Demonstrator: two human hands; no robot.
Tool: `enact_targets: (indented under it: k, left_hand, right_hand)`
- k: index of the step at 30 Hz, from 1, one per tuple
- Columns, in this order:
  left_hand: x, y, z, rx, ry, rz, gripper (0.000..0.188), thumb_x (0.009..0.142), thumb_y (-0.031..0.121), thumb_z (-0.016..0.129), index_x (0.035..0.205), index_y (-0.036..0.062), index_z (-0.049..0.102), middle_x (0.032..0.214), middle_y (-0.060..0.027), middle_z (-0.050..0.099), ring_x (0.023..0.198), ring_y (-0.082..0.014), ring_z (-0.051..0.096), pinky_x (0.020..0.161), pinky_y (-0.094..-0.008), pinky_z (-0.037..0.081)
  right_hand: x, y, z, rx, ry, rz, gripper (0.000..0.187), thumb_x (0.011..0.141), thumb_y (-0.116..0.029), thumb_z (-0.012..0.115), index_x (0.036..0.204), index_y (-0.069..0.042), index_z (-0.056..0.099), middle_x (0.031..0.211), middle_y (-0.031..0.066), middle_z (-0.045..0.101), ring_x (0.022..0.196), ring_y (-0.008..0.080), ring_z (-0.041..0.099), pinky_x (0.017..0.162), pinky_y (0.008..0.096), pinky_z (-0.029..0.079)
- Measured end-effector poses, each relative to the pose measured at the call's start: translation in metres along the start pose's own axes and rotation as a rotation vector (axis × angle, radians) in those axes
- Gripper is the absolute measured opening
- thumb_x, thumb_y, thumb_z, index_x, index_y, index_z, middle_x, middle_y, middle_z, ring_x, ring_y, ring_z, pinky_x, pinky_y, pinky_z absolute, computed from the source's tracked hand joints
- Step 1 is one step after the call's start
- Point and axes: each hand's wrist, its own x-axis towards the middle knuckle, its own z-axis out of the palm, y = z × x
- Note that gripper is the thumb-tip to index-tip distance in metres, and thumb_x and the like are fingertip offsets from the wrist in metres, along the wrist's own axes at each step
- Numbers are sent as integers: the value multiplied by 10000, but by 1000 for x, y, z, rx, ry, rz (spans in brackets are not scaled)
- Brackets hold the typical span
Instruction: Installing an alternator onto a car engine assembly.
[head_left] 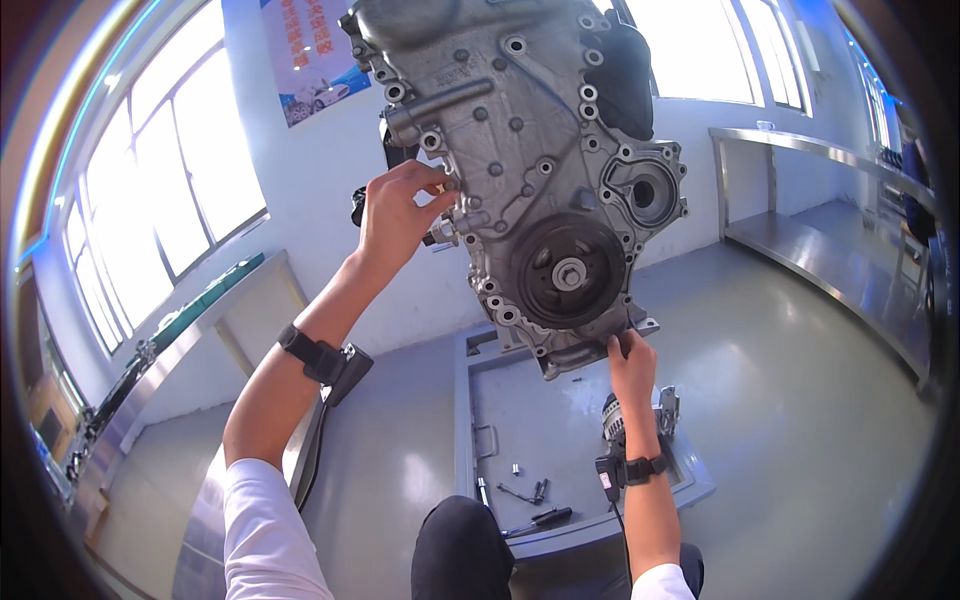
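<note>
A grey metal engine [500, 150] hangs upright in front of me, its cast front cover facing me. Low on that cover sits a dark round crankshaft pulley [567, 270] with a bright center bolt. My left hand [400, 205] is at the cover's left edge, thumb and forefinger pinched around what looks like a small bolt [452, 185]. Under the engine's lower right corner, my right hand [632, 365] is closed, with its fingertips against the bottom edge. Whatever those fingers hold is hidden. Bolt holes line the cover's rim.
Below stands a grey tray-like base [465, 400] with a ratchet [540, 522], a small socket [516, 468] and other tools. An alternator-like part [614, 415] lies behind my right forearm. Metal benches stand at left [190, 350] and right [830, 265]. Cables hang from both wristbands.
</note>
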Motion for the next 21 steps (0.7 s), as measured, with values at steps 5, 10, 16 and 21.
enact_targets:
  k: [5,10,16,21]
  left_hand:
    - [5,0,-6,-16,-53,89,192,723,12,745,912,6,710,876,-92,676,809,-212,665,712,-302,511]
    - [6,4,-7,18,-81,183,202,745,37,731,940,9,687,992,-104,656,934,-249,639,810,-325,501]
    - [8,-2,-5,104,-106,232,233,728,62,749,938,6,665,1057,-109,634,942,-271,634,822,-340,500]
    - [6,-1,0,64,-54,112,254,754,56,730,992,5,660,1064,-104,632,937,-280,632,820,-334,501]
  right_hand:
    - [-6,-1,-4,18,46,-6,193,855,-132,606,771,40,578,705,188,641,666,371,622,634,417,462]
    - [-6,5,-4,64,54,-6,180,857,-125,601,781,38,578,699,183,639,652,359,620,628,408,462]
    - [-8,7,-1,133,43,70,171,864,-126,588,823,40,591,719,174,655,664,324,642,641,387,476]
    - [-13,16,5,175,45,141,168,867,-117,582,878,49,599,760,166,675,697,292,665,657,364,491]
